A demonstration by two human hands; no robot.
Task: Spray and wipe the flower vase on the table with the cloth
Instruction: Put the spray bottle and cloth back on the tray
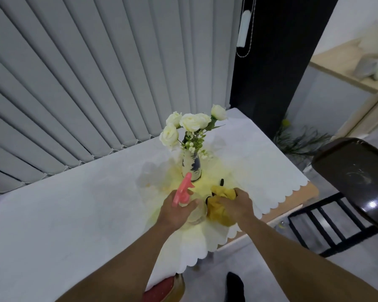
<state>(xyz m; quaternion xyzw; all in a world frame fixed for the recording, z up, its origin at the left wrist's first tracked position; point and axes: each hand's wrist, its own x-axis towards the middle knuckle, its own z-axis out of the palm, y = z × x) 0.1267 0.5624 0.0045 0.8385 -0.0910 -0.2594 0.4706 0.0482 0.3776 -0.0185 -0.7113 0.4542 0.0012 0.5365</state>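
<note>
Gripping the spray bottle (184, 200), the left hand (176, 211) nears the vase (191, 165); the right hand (236, 204) clutches the cloth (220, 205) by the table edge (271, 211).

The counter (310, 189) is covered by a white scalloped cloth (74, 214); a flower vase (191, 165) is stood upright on it, with a yellowish tint seen around the base.

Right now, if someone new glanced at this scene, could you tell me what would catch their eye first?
Probably the flower vase, white with dark blue markings and holding pale roses, upright mid-table on the white tablecloth. Just in front, the left hand grips a spray bottle with a pink trigger head pointed toward the vase. Beside it, the right hand clutches a bunched yellow cloth.
</note>
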